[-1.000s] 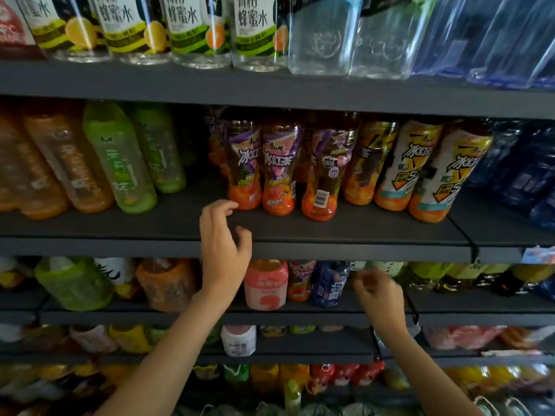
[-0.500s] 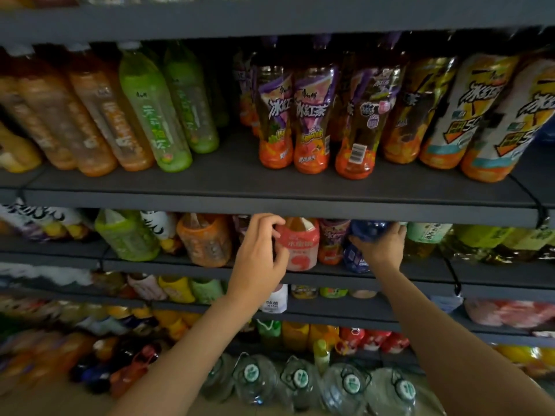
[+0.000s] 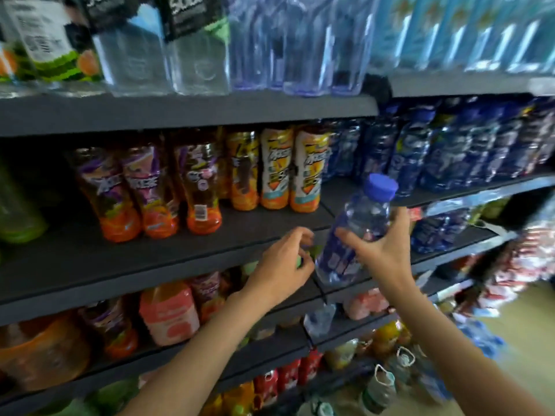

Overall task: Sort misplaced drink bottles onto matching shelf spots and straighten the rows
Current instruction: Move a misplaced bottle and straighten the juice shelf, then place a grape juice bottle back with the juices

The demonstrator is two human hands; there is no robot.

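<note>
My right hand grips a clear bottle with a blue cap and blue label, tilted to the right in front of the middle shelf's edge. A row of similar dark blue bottles stands on the shelf section up and to the right of it. Just left of the held bottle, my left hand is at the shelf edge. Its fingers curl around something small and green, seemingly a bottle top from the shelf below; the rest is hidden.
Orange-bottomed tea bottles with purple labels and with yellow labels stand on the middle shelf. Clear water bottles fill the top shelf. A pink bottle and orange ones sit below. Large jugs stand on the floor.
My right hand has pulled the blue bottle off the lower shelf and raised it to the right. My left hand has left the pink bottle and moved up to the shelf edge. The view swung right.
</note>
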